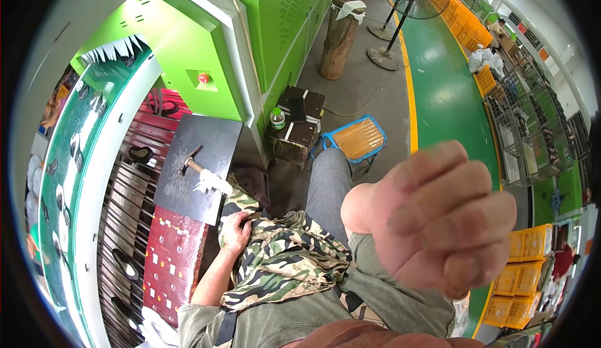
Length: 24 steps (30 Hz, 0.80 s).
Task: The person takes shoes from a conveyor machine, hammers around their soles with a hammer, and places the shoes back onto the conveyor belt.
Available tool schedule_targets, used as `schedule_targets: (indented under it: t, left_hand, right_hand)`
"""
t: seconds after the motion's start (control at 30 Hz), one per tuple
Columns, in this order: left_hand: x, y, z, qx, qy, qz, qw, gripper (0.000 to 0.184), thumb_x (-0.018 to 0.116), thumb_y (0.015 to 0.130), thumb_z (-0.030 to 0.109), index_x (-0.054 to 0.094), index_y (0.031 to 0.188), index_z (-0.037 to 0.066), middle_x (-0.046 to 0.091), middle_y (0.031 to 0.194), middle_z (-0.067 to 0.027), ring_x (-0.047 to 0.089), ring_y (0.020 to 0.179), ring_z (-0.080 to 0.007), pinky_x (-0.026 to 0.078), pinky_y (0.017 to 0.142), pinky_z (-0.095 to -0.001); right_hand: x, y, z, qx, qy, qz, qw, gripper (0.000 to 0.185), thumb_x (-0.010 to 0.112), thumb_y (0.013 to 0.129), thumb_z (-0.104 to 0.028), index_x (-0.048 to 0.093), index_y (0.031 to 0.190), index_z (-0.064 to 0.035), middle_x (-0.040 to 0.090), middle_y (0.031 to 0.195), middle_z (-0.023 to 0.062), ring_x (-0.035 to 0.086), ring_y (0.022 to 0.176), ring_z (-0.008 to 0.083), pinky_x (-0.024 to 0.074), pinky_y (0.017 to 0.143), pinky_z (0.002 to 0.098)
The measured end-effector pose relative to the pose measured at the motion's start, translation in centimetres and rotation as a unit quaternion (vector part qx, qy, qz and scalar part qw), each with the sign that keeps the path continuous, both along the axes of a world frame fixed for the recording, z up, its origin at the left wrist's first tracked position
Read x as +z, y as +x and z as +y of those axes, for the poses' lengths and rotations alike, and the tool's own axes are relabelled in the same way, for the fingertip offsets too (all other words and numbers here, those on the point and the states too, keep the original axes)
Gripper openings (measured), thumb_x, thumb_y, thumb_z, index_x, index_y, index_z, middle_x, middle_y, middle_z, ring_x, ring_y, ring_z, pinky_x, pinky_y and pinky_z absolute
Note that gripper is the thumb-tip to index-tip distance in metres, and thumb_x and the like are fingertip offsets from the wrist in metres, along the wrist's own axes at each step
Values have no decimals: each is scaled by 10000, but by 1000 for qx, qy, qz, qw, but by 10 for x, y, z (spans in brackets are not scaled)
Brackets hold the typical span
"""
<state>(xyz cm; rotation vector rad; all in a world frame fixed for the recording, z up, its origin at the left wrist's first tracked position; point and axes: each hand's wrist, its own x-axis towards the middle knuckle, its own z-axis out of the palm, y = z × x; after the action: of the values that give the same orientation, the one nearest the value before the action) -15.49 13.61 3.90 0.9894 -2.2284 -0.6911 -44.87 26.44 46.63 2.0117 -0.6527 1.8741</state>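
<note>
My right hand (447, 220) is raised close to the camera at the right, its fingers curled in toward the palm with nothing visible in them. Low at my lap, my left hand (235, 230) rests against the edge of a camouflage apron (288, 254), fingers bent and closed on the cloth. Just beyond it, a hammer (193, 163) lies on a dark metal plate (172, 188). White cloth (213, 182) is around the end of its handle. Neither hand touches the hammer.
A green machine (188, 54) with a red button (203, 78) stands ahead. Shoe parts lie on the curved conveyor (72, 160) and slatted rack (119, 204) at left. A bottle (277, 118) and phone (297, 110) sit on a small table, near a blue-framed stool (360, 139).
</note>
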Motion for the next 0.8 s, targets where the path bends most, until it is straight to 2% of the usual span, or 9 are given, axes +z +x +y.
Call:
schedule_targets:
  t: [0.07,0.1,0.17,0.2,0.23,0.37,0.47,0.6,0.8]
  left_hand:
    - [1,-1,0,-1,-2,0,1000,201,705,776,41,641,961,82,694,949,-121,648,895,-349,504,828,-432]
    - [0,-1,0,-3,-8,2,1000,204,701,773,39,638,962,82,693,948,-122,648,889,-350,505,822,-434]
    - [-3,0,-1,-5,-14,4,1000,206,697,770,36,634,962,81,693,947,-124,648,883,-351,505,816,-436]
    - [-6,0,-1,0,-7,-1,1000,204,695,770,36,634,959,80,693,947,-124,648,880,-351,504,814,-437]
    - [-8,0,-2,5,-1,-6,1000,201,693,769,35,634,957,79,693,947,-124,648,878,-351,503,813,-438]
    - [10,-4,0,-8,-14,3,1000,211,700,754,23,634,947,75,692,948,-124,649,890,-348,504,819,-432]
    - [15,-4,1,-6,-12,3,1000,209,700,757,27,637,950,76,692,949,-122,648,891,-346,504,819,-429]
    - [12,-2,1,-7,-2,-4,1000,215,706,757,28,643,956,78,691,946,-120,645,887,-345,503,818,-426]
    - [16,-5,2,-6,8,13,1000,218,714,756,31,647,958,82,692,942,-116,646,887,-341,503,819,-426]
  right_hand:
    - [2,-4,-2,81,81,-21,993,169,527,1011,-222,627,941,-105,548,847,36,568,655,192,461,612,381]
    - [1,-4,-4,81,81,-21,993,169,527,1011,-222,627,941,-105,548,847,36,568,655,192,461,612,381]
    - [-1,-1,-10,223,77,-63,970,161,564,1010,-215,655,989,-84,610,870,67,614,653,220,489,593,383]
    - [-1,0,-12,223,77,-64,970,161,564,1010,-215,655,989,-84,610,870,67,614,653,220,489,593,383]
    - [-1,1,-15,270,85,-69,957,154,579,1002,-212,663,994,-83,615,876,73,620,658,223,490,588,379]
    - [2,6,-22,447,118,-86,883,139,639,973,-199,692,1014,-77,637,901,95,643,680,236,497,569,365]
    - [2,12,-24,570,141,-98,803,144,683,951,-190,713,1028,-73,653,920,112,661,697,246,501,555,354]
    - [3,19,-19,559,141,-124,808,133,672,953,-178,715,1016,-69,637,879,107,636,665,240,484,548,354]
    - [3,18,-19,492,90,-101,860,142,657,964,-200,706,981,-68,645,883,95,631,661,243,478,557,348]
